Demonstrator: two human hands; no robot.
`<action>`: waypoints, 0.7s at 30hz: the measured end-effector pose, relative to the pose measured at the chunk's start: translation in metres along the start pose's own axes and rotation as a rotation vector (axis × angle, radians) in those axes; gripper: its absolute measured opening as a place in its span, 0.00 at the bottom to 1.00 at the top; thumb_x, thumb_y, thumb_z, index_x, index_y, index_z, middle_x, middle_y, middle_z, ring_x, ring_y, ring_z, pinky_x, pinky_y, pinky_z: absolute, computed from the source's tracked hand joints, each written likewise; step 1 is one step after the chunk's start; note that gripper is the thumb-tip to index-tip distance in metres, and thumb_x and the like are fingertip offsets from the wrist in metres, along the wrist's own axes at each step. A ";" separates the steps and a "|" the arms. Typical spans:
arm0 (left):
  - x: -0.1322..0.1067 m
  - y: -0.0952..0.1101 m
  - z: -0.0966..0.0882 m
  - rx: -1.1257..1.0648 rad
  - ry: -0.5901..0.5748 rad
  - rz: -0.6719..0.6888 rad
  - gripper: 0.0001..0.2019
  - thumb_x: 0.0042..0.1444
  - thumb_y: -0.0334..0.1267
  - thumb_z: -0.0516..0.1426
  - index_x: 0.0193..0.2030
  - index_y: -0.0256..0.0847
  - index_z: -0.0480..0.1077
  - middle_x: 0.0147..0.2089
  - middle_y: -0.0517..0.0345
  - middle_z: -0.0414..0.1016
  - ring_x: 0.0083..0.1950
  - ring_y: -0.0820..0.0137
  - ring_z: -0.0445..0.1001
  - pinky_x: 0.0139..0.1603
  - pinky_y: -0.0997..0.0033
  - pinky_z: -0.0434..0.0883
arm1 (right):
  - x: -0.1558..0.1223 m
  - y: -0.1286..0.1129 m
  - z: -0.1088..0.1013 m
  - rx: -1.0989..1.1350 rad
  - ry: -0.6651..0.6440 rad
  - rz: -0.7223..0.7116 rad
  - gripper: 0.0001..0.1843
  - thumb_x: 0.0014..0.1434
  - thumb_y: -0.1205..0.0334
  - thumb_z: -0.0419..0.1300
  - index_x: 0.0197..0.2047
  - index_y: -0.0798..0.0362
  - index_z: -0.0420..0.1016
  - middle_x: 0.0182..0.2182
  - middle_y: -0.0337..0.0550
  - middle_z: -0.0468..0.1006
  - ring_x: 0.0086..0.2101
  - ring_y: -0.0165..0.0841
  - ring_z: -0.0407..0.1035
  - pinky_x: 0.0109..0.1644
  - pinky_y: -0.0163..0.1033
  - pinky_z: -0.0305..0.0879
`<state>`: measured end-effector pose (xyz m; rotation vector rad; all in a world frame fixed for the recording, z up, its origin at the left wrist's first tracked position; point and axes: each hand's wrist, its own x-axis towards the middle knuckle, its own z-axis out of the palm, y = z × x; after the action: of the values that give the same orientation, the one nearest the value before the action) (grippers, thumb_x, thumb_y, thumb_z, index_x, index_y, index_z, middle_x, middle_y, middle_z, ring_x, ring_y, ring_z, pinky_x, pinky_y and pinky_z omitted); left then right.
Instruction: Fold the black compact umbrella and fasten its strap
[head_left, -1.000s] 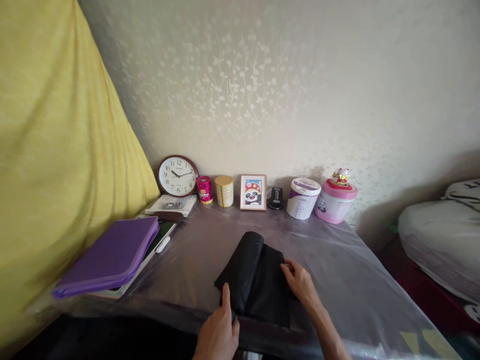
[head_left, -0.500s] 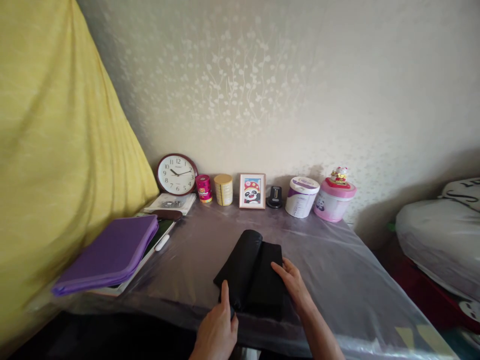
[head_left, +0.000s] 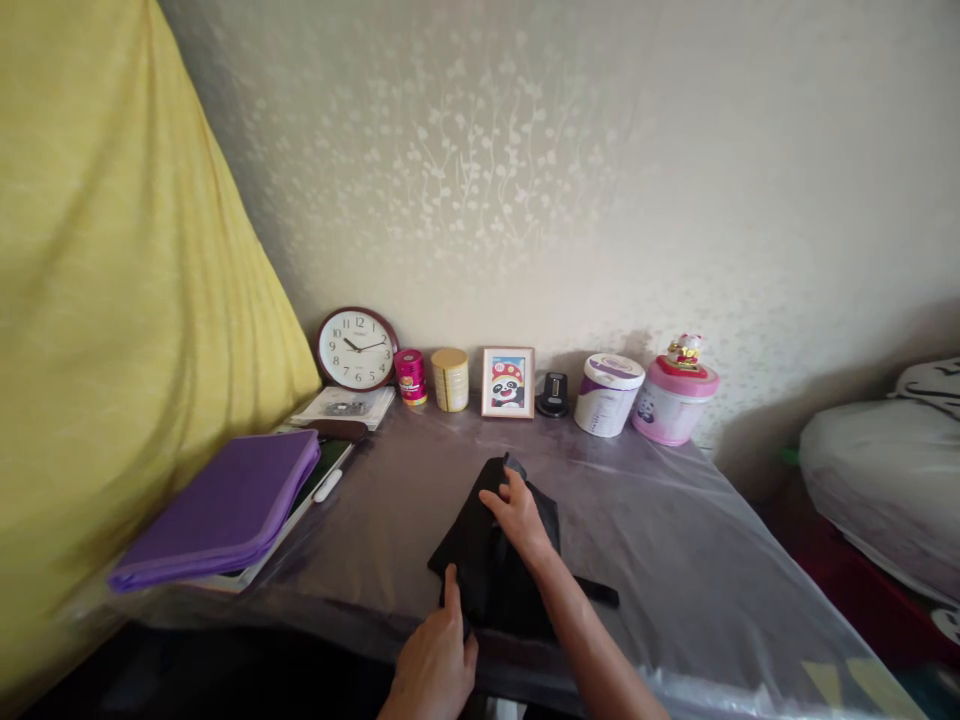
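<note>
A black fabric piece, partly rolled, lies on the table near its front edge. A narrow black strap sticks out from its right side. My left hand grips its near left corner, index finger stretched along the edge and the other fingers curled under. My right hand reaches across the fabric to its far end, thumb on top and fingers bent over the far edge. The right forearm covers part of the fabric's middle and right side.
On the left lie a purple zip folder and a white pen-like object. Along the wall stand a clock, a pink tin, a yellow-lidded jar, a framed panda picture, a black device and two tubs.
My right hand has moved from the fabric's right edge to its far end, up and left. The strap now shows at the right. My left hand stays in nearly the same place.
</note>
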<state>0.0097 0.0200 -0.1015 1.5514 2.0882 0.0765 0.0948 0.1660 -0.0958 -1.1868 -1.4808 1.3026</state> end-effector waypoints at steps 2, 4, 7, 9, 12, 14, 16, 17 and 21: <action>0.001 0.000 -0.001 0.012 -0.001 -0.002 0.32 0.56 0.34 0.46 0.65 0.29 0.36 0.45 0.43 0.73 0.45 0.64 0.72 0.41 0.71 0.62 | 0.006 0.002 0.006 -0.217 0.002 -0.009 0.30 0.48 0.61 0.58 0.55 0.56 0.57 0.29 0.39 0.75 0.28 0.32 0.70 0.27 0.34 0.62; 0.002 -0.001 -0.001 0.014 0.004 0.006 0.32 0.55 0.34 0.46 0.64 0.28 0.38 0.44 0.43 0.73 0.44 0.63 0.72 0.41 0.70 0.63 | 0.010 0.002 0.010 -0.416 -0.006 -0.042 0.30 0.48 0.63 0.57 0.55 0.59 0.57 0.26 0.39 0.75 0.29 0.33 0.70 0.29 0.33 0.60; 0.001 -0.006 -0.001 0.003 0.035 0.034 0.31 0.56 0.38 0.45 0.64 0.28 0.38 0.43 0.43 0.73 0.44 0.62 0.73 0.42 0.68 0.65 | 0.010 -0.003 0.012 -0.603 -0.028 -0.066 0.29 0.49 0.64 0.57 0.55 0.63 0.58 0.25 0.41 0.76 0.31 0.34 0.70 0.31 0.33 0.58; -0.001 -0.011 0.000 0.007 0.089 0.050 0.31 0.57 0.40 0.43 0.64 0.27 0.38 0.49 0.41 0.70 0.46 0.63 0.72 0.44 0.68 0.65 | 0.009 -0.007 0.013 -0.643 -0.051 -0.071 0.29 0.51 0.63 0.56 0.55 0.64 0.58 0.26 0.43 0.77 0.34 0.35 0.71 0.33 0.34 0.58; -0.005 -0.018 0.002 0.030 0.233 0.070 0.30 0.58 0.42 0.42 0.63 0.28 0.42 0.58 0.38 0.59 0.50 0.64 0.69 0.44 0.70 0.67 | 0.007 -0.008 0.011 -0.611 -0.107 -0.114 0.25 0.55 0.60 0.53 0.54 0.63 0.59 0.25 0.42 0.78 0.35 0.34 0.71 0.35 0.33 0.59; -0.007 -0.019 0.002 0.062 0.360 0.112 0.28 0.58 0.43 0.43 0.62 0.31 0.47 0.57 0.40 0.60 0.50 0.65 0.68 0.45 0.69 0.67 | 0.006 -0.008 0.009 -0.548 -0.164 -0.152 0.21 0.57 0.59 0.49 0.53 0.60 0.60 0.24 0.40 0.78 0.32 0.31 0.72 0.35 0.32 0.59; -0.006 -0.017 0.002 0.098 0.482 0.189 0.24 0.57 0.42 0.44 0.60 0.36 0.54 0.52 0.44 0.64 0.50 0.65 0.68 0.46 0.68 0.66 | 0.004 -0.007 0.008 -0.513 -0.207 -0.189 0.18 0.58 0.60 0.48 0.51 0.58 0.63 0.24 0.39 0.78 0.29 0.28 0.72 0.34 0.31 0.60; -0.005 -0.016 0.002 0.116 0.530 0.226 0.23 0.57 0.42 0.44 0.59 0.38 0.56 0.51 0.45 0.64 0.49 0.65 0.68 0.47 0.67 0.66 | 0.002 -0.007 0.007 -0.516 -0.218 -0.208 0.17 0.58 0.61 0.49 0.49 0.56 0.64 0.25 0.38 0.78 0.28 0.28 0.72 0.33 0.31 0.60; 0.000 -0.008 0.005 0.185 0.555 0.258 0.23 0.55 0.37 0.48 0.59 0.45 0.57 0.52 0.47 0.61 0.48 0.65 0.68 0.45 0.66 0.67 | -0.006 -0.007 0.007 -0.613 -0.225 -0.302 0.14 0.56 0.64 0.50 0.45 0.51 0.69 0.28 0.37 0.78 0.32 0.29 0.72 0.36 0.31 0.60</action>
<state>0.0047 0.0156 -0.1087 2.0920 2.3346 0.4663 0.0883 0.1580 -0.0901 -1.1409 -2.2277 0.8135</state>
